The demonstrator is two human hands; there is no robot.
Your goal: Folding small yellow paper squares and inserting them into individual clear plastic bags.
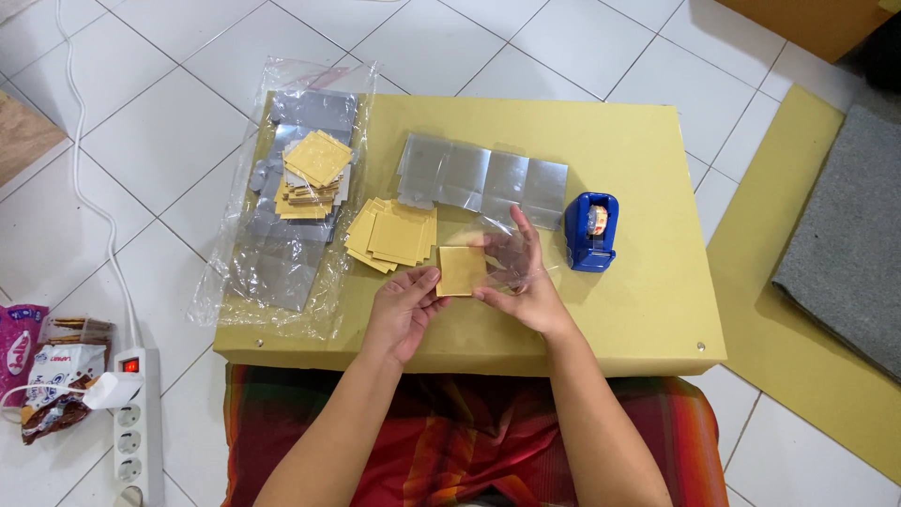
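Two bare hands meet over the middle of the low yellow table (pixel 638 310), both forearms coming up from the bottom edge across your striped red cloth (pixel 469 441). Your left hand (pixel 402 305) lies palm-down with the fingers loosely curled and the thumb stretched toward the gold square card (pixel 461 270), pinching its left edge. Your right hand (pixel 527 277) grips the card's right side from below while its fingers point upward, spread narrowly, holding a clear plastic sleeve (pixel 507 252) against the card. The card sits flat and level between both hands, just above the table's near half.

Just beyond your left hand lies a loose pile of gold cards (pixel 392 233). Behind it, a folded silver strip (pixel 483 176) lies in four panels. A blue tape dispenser (pixel 591 231) stands just beside your right fingertips, not touching them. At the table's left edge a second stack of gold cards (pixel 314 174) rests on silver sheets (pixel 282 253) over a clear plastic bag (pixel 225 282). On the tiled floor (pixel 141 141) to the left lies a white power strip (pixel 136 422).
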